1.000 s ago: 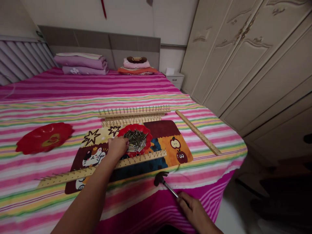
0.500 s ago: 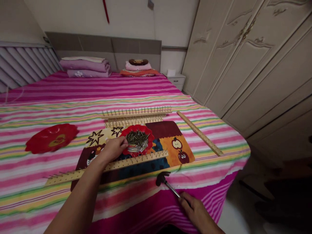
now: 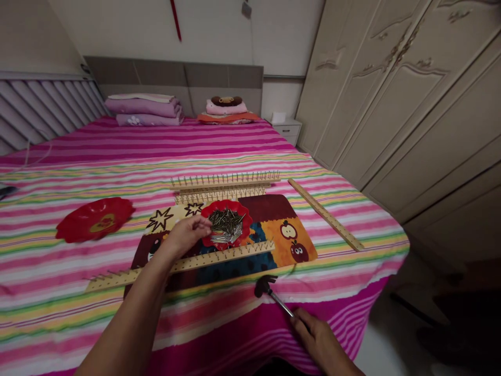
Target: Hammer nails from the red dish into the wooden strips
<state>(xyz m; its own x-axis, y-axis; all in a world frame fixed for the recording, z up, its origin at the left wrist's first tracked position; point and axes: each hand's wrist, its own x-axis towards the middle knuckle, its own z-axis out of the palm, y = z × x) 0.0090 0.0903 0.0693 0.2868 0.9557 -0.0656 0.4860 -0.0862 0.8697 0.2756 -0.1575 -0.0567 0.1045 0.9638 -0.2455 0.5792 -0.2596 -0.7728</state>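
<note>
Red plate (image 3: 74, 222), wavy-edged; gold mark too blurred to read. Hammer (image 3: 278, 301), dark claw head, bright metal shaft; right hand's (image 3: 315, 334) grip closed round the handle, its end hidden. Red bowl (image 3: 247, 224), scalloped, heaped with metal nails (image 3: 227, 222); left hand (image 3: 188, 235) at its rim, fingers bent, grip contents impossible to tell. Drilled wooden strip (image 3: 223, 256), nail-studded, across printed mat (image 3: 266, 206) on striped bed (image 3: 164, 141), partly covered by forearm (image 3: 136, 308).
</note>
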